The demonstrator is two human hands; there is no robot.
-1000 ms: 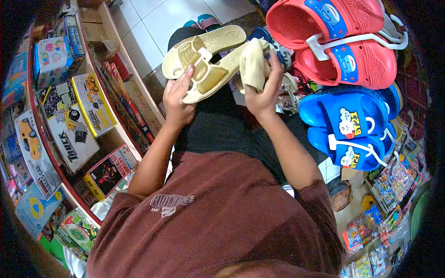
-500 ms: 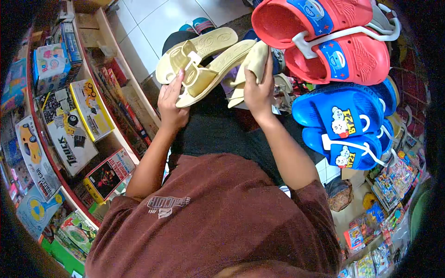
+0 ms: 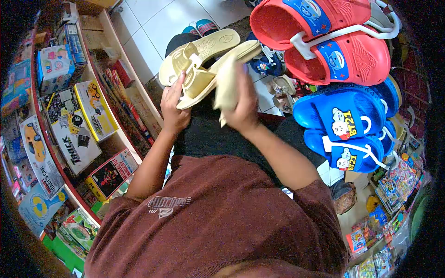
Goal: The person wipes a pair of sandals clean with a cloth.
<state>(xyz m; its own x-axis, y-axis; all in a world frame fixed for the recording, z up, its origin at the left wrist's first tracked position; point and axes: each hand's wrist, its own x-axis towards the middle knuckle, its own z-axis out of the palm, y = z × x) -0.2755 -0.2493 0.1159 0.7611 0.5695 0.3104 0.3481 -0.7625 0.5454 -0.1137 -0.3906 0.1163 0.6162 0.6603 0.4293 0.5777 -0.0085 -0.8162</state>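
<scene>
A pair of cream slide sandals with gold-toned straps is held up in front of me, the two joined at the straps by a white piece. My left hand grips the near sandal at its strap and side edge. In my right hand is a folded pale-yellow cloth, blurred by motion, lying against the side of the near sandal's sole. The cloth hides part of that sole.
Red clogs and blue slides hang on white hangers at the right. Left stands a shelf of boxed toys. More shoes lie beyond my right hand. Small packaged goods fill the lower right.
My right hand has moved left and toward me with the cloth, from the near sandal's heel end to along its side. The left hand keeps its hold, almost still.
</scene>
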